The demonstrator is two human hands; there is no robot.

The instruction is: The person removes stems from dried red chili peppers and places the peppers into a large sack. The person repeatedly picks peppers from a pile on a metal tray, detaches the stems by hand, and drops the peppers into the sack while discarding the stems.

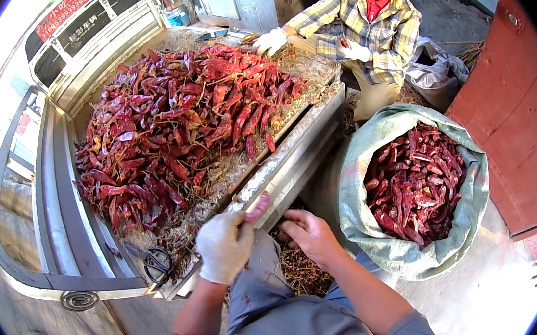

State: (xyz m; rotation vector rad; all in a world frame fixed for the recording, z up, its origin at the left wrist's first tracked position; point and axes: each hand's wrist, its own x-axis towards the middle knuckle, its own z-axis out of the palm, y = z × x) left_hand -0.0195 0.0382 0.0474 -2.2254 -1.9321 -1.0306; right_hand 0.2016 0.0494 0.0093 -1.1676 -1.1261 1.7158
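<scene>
My left hand (224,248), in a white knit glove, holds a dried red chili pepper (258,208) upright between thumb and fingers, above my knee at the truck bed's edge. My bare right hand (309,236) is just to the right, slightly blurred, its fingers curled and pointing towards the pepper without touching it; whether anything is between them cannot be told. A large heap of dried red chilies (179,122) lies on the truck bed beyond my left hand. To the right, a woven sack (354,177) with a rolled rim is filled with chilies (412,189).
Black-handled scissors (157,265) lie at the bed's near corner. A metal side rail (54,193) bounds the left. A masked co-worker (368,35) in white gloves sits across, one hand at the heap. Stems and scraps (308,274) lie below my hands. A red metal panel (513,116) stands right.
</scene>
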